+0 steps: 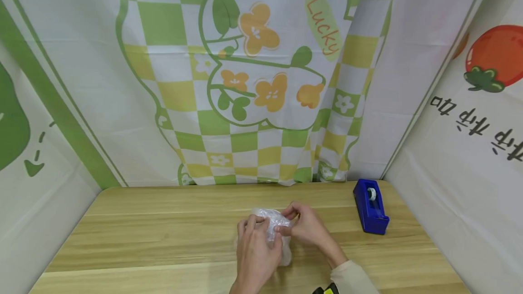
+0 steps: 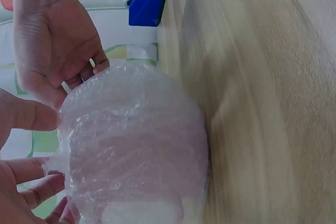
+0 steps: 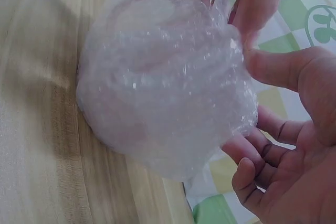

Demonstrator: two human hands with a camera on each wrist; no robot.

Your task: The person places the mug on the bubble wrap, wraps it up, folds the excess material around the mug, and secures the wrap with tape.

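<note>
A rounded bundle of clear bubble wrap (image 1: 271,223) rests on the wooden table between my two hands. Something pale pink shows through the wrap (image 2: 136,145), but its kind is hidden. On the bundle's left side my left hand (image 1: 257,248) grips the top, and a tuft of wrap sticks up between its fingers in the right wrist view. From the right, my right hand (image 1: 308,228) pinches the upper edge of the wrap (image 3: 173,87) between thumb and fingers.
A blue tape dispenser (image 1: 371,208) with a roll in it stands at the table's right side. Behind the wooden table (image 1: 163,230) hangs a green and yellow checked curtain (image 1: 261,149). White printed cloth (image 1: 457,185) closes the right side.
</note>
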